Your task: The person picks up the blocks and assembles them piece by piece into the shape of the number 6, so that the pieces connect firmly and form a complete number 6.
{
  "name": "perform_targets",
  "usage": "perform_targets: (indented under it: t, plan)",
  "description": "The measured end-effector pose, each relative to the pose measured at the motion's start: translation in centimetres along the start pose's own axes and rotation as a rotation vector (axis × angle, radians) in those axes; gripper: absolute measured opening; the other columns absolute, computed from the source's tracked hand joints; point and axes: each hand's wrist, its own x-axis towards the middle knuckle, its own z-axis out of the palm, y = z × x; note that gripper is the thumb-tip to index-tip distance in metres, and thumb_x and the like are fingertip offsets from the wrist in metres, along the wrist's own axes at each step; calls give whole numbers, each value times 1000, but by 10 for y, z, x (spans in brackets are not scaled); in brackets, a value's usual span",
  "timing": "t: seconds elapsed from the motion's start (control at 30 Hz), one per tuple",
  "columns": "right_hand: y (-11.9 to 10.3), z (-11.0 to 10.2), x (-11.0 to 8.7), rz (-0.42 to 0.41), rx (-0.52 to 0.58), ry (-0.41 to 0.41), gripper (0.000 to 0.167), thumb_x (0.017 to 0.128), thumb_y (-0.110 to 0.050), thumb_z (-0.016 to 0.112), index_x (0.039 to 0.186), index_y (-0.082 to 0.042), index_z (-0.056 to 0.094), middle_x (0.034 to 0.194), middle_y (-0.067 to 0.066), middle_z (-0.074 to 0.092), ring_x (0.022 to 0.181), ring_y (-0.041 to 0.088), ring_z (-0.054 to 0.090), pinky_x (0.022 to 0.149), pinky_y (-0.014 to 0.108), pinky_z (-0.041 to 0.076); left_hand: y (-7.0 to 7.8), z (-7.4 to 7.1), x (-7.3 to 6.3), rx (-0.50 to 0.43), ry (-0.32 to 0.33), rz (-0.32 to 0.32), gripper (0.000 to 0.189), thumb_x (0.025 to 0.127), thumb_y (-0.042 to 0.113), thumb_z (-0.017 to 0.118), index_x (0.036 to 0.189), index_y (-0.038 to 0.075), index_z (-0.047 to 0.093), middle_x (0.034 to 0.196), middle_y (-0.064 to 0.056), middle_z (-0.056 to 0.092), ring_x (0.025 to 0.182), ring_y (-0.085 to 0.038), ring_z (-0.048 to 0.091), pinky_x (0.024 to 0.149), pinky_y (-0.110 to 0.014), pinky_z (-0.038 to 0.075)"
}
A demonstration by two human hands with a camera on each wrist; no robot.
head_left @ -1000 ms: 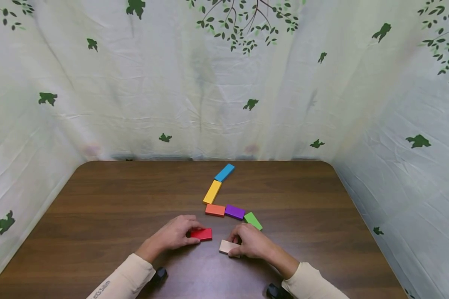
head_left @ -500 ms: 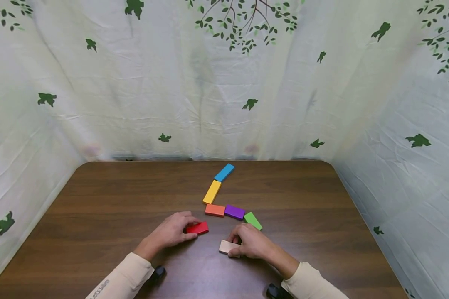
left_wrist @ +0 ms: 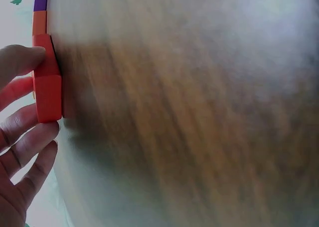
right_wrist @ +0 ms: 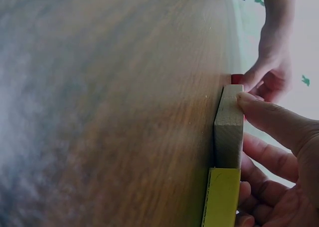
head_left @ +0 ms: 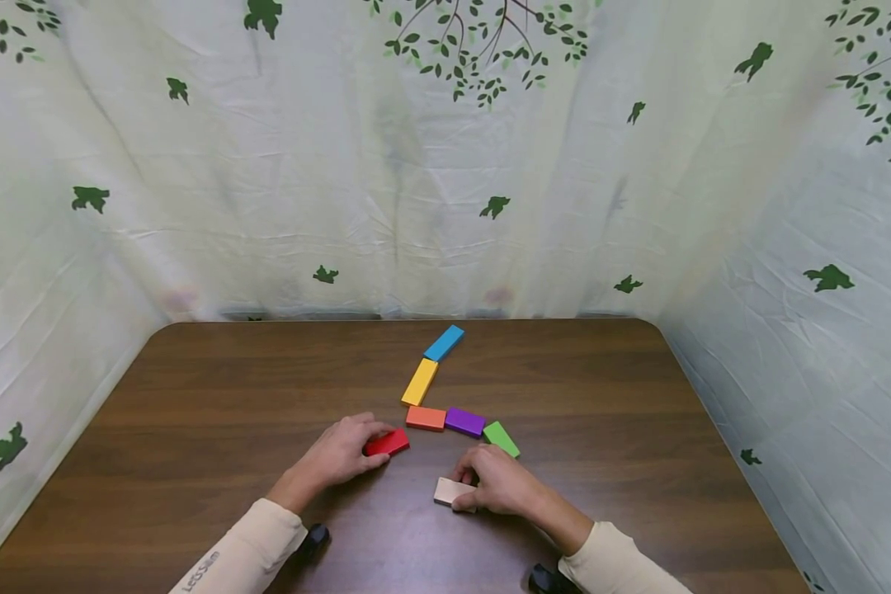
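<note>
My left hand (head_left: 339,451) pinches a red block (head_left: 388,442) between thumb and fingers at the left of the table; the left wrist view shows the thumb on its near face. My right hand (head_left: 503,483) grips a plain wooden block (head_left: 450,492), with the thumb on its near side. A yellow-green block (right_wrist: 223,197) appears end to end with the wooden one in the right wrist view. Beyond both hands, an orange block (head_left: 426,418), a purple block (head_left: 465,421) and a green block (head_left: 502,439) form a row. The right hand partly covers the wooden block.
From the orange block's left end, a yellow block (head_left: 420,382) and a blue block (head_left: 444,342) run toward the back edge of the brown table (head_left: 267,363). White curtains (head_left: 445,165) with printed leaves surround the table's back and sides.
My left hand has moved the red block left and slightly away from me, turning it to a slant with its right end farther back. My right hand and the wooden block have stayed put.
</note>
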Motion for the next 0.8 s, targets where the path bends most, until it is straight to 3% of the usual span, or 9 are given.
perform_targets:
  t: [0.4,0.8]
  plan:
    - [0,-1,0,2,-10,-3,21,71,-24,86,81,-15,71,70,-13,56,69,1,48,65,19,40,-2,-1,6,-12,6,-27,47,79,24,80,122,14,67,85,7,52,76,-11,47,62,-26,44]
    - [0,-1,0,3,7,-3,20,71,-23,86,81,-14,71,69,-13,57,69,1,49,65,19,40,-2,1,11,-4,28,-5,47,80,23,79,124,11,66,86,3,53,75,-13,47,63,-28,42]
